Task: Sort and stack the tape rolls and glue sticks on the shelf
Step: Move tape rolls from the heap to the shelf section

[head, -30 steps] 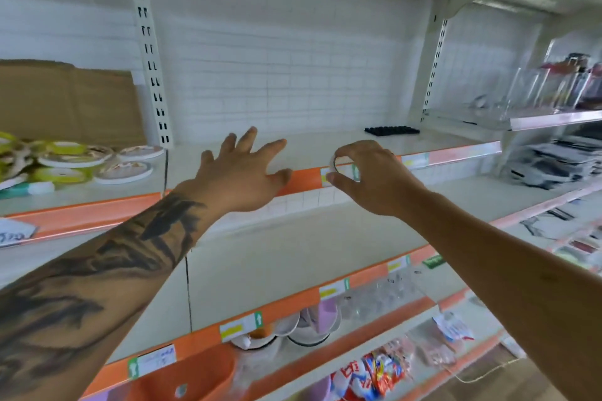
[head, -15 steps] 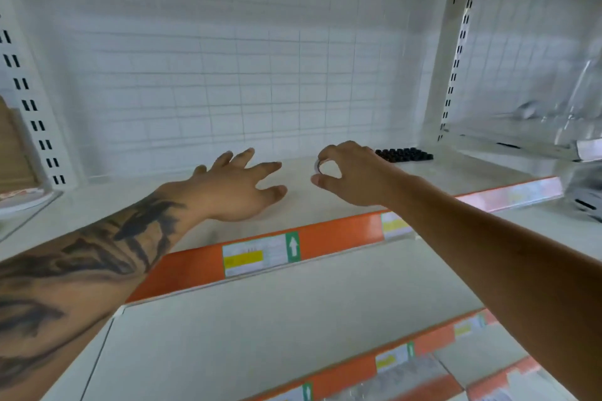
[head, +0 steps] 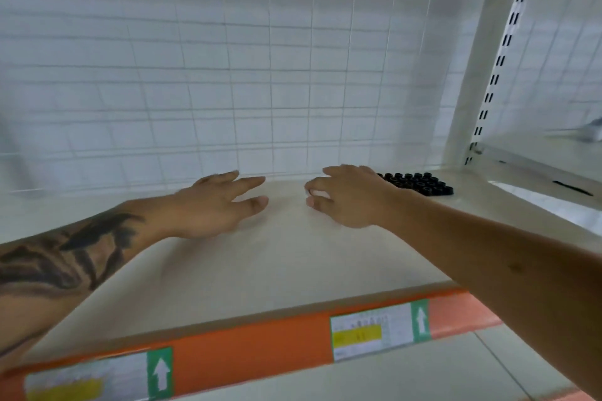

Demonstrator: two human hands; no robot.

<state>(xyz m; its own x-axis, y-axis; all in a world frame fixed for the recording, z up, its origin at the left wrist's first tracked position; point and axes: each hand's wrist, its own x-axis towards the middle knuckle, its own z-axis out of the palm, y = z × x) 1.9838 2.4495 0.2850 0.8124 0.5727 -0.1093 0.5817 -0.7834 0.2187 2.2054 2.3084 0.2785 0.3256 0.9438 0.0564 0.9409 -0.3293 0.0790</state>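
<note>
Head view, the only one: both my hands are out over the top shelf (head: 293, 264), one cream board with an orange front strip (head: 254, 348). My left hand (head: 211, 208) is spread, fingers straight and loose, palm down just over the board, holding nothing; tattooed forearm runs back to the lower left. My right hand (head: 348, 195) is curled, thumb and forefinger pinching one small pale tape roll (head: 318, 194) near the middle of the shelf, towards the back; only a sliver of it shows between the digits, and I cannot tell whether it touches the board. Count of tape rolls visible: one. Behind my right hand, at the back right of the same shelf, sits one block of small black cylinders (head: 420, 184) packed in rows, lying flat; it is partly hidden by my wrist and blurred, so no exact count of pieces and I cannot tell what they are. Two price labels (head: 381, 330) on the orange strip, each with a yellow patch and a green square with a white up arrow; the second is at the lower left. White wire grid (head: 228, 75) forms the back wall. One slotted upright post (head: 479, 91) at right.
</note>
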